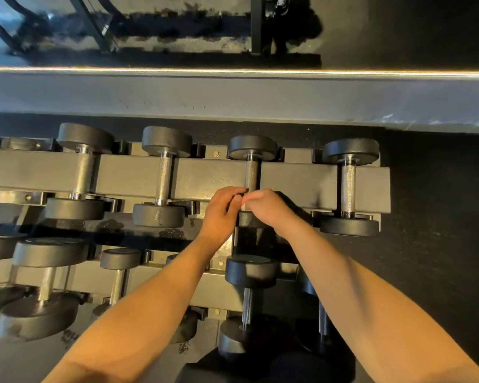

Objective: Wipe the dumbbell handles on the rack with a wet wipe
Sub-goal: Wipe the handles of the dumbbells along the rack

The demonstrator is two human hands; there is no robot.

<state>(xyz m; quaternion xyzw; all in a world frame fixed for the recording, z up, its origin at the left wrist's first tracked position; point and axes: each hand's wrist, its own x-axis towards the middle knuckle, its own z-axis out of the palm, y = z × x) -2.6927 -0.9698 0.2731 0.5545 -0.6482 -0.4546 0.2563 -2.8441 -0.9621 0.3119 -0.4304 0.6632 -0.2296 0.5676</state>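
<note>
Lighting: dim and warm overall. A thin bright strip light runs left to right along the far wall, with a glossy floor reflection beyond it. Forearms glow orange; chrome handles carry small highlights. Deep shadow on the right floor and under the rack. Wide-angle bend shows at the edges, bowing the rack leftward. Focus fair in the centre, softer and smeared toward the near corners.

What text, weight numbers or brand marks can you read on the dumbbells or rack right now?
None can be read.
Dumbbell heads: plain dark faces, no visible numbers.
Rack beam: bare metal, scuffed, no label.
Both hands, left hand and right hand, cover the near end of the third handle, so any marking there is hidden.
</note>
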